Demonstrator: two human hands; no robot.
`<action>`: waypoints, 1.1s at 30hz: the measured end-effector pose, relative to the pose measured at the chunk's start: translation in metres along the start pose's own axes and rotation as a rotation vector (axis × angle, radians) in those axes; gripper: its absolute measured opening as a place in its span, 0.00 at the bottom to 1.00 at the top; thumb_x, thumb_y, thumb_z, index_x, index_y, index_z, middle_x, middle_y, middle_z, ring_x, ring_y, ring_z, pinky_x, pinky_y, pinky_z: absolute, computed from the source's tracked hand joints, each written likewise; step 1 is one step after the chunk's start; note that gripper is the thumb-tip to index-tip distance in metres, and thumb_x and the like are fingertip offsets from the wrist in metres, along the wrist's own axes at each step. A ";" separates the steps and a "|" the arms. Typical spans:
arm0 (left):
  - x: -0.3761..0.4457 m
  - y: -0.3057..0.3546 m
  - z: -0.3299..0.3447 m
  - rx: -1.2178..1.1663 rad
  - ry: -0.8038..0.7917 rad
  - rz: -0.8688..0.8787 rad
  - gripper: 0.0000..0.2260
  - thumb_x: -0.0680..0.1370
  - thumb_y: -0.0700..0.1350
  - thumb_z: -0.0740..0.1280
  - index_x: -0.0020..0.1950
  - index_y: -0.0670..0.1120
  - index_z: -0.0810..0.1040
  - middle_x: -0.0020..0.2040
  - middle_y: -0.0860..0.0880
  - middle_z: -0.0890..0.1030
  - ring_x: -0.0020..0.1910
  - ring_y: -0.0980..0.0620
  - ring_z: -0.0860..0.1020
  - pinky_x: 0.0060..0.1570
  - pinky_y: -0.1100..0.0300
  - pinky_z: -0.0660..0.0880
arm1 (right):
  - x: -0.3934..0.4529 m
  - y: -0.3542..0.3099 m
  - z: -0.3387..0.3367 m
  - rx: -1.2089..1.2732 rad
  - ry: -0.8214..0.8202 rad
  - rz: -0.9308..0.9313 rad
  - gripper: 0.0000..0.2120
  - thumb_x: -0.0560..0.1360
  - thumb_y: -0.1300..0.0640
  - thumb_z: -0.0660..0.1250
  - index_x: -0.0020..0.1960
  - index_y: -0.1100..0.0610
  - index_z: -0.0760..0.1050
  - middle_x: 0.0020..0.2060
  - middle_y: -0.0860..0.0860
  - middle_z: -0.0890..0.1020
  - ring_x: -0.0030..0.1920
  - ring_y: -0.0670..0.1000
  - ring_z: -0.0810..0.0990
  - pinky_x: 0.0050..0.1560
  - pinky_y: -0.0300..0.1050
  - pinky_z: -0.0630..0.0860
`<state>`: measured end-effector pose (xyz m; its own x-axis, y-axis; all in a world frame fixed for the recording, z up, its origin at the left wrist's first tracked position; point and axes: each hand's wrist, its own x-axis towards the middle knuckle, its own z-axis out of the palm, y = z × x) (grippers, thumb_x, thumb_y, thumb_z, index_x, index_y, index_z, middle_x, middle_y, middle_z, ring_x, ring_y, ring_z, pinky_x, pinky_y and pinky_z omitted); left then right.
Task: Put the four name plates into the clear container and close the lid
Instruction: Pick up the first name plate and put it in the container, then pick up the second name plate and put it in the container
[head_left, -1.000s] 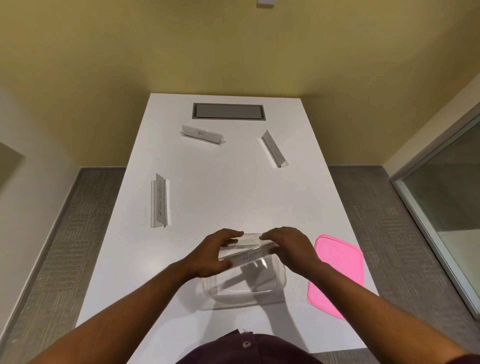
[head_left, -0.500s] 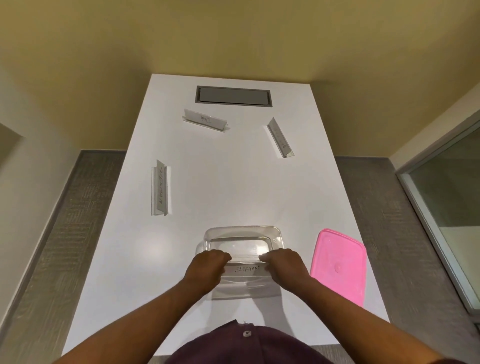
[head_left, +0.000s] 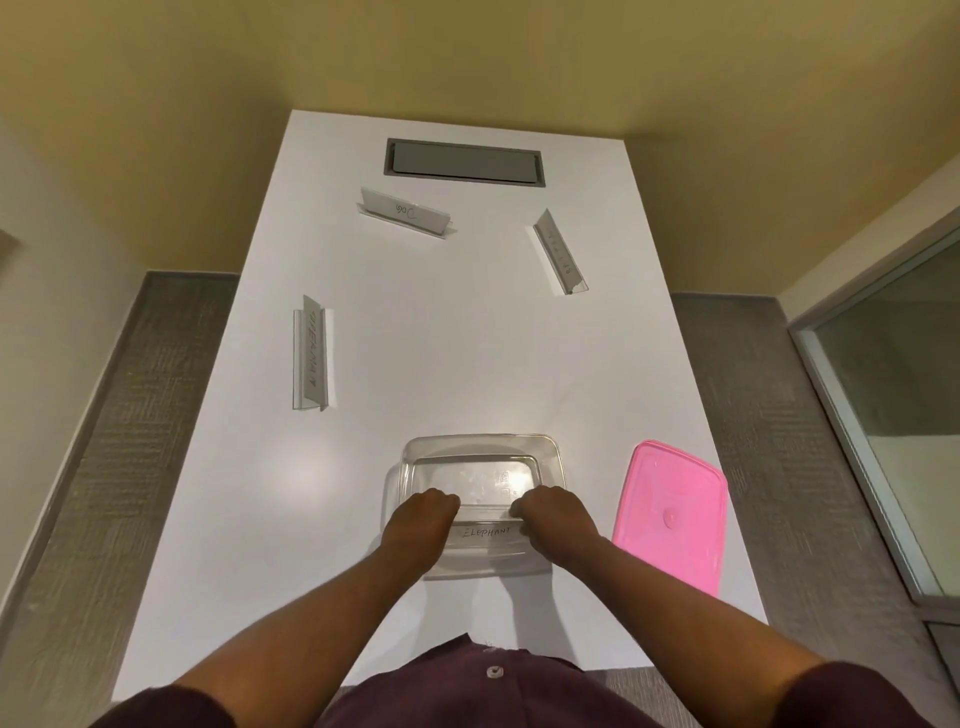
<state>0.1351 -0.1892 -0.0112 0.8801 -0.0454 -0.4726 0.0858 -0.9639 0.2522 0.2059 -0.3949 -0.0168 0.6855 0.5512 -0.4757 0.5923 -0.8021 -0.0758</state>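
Note:
A clear container (head_left: 480, 447) stands open on the white table (head_left: 441, 338) near me. Inside its near side lies a name plate marked ELEPHANT (head_left: 485, 532). My left hand (head_left: 418, 525) grips the plate's left end and my right hand (head_left: 556, 525) grips its right end, both low inside the container. Three more name plates rest on the table: one at the left (head_left: 310, 353), one marked DOG at the back (head_left: 408, 212), one at the back right (head_left: 560, 252). The pink lid (head_left: 670, 514) lies flat to the right of the container.
A grey recessed hatch (head_left: 464, 162) sits in the table's far end. Yellow walls stand behind the table and grey carpet runs along both sides. A glass partition (head_left: 893, 405) is at the right.
Both hands have lowered the ELEPHANT plate from above the container's rim down into its near side. Between the last two frames they barely moved.

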 end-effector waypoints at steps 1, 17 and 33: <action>0.000 0.001 0.000 0.012 -0.002 -0.004 0.14 0.77 0.34 0.60 0.61 0.44 0.75 0.57 0.42 0.78 0.56 0.41 0.79 0.52 0.50 0.77 | 0.000 0.000 0.001 0.009 0.002 -0.001 0.17 0.77 0.64 0.64 0.61 0.53 0.82 0.54 0.57 0.85 0.54 0.62 0.83 0.52 0.52 0.79; -0.005 -0.024 -0.030 -0.449 0.387 0.055 0.07 0.78 0.47 0.64 0.49 0.51 0.82 0.45 0.55 0.85 0.44 0.55 0.82 0.48 0.56 0.78 | 0.017 -0.014 -0.056 0.368 0.326 0.070 0.09 0.75 0.46 0.70 0.39 0.49 0.81 0.36 0.44 0.85 0.38 0.47 0.81 0.42 0.46 0.79; 0.074 -0.222 -0.103 -0.740 0.535 -0.595 0.16 0.77 0.51 0.69 0.59 0.43 0.78 0.56 0.43 0.83 0.56 0.44 0.81 0.53 0.55 0.74 | 0.204 -0.126 -0.164 0.753 0.148 0.026 0.05 0.74 0.57 0.72 0.45 0.57 0.85 0.49 0.48 0.88 0.52 0.49 0.85 0.53 0.43 0.77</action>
<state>0.2296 0.0482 -0.0148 0.6787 0.6688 -0.3034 0.6672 -0.3887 0.6355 0.3409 -0.1439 0.0395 0.7761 0.5127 -0.3671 0.1634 -0.7258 -0.6682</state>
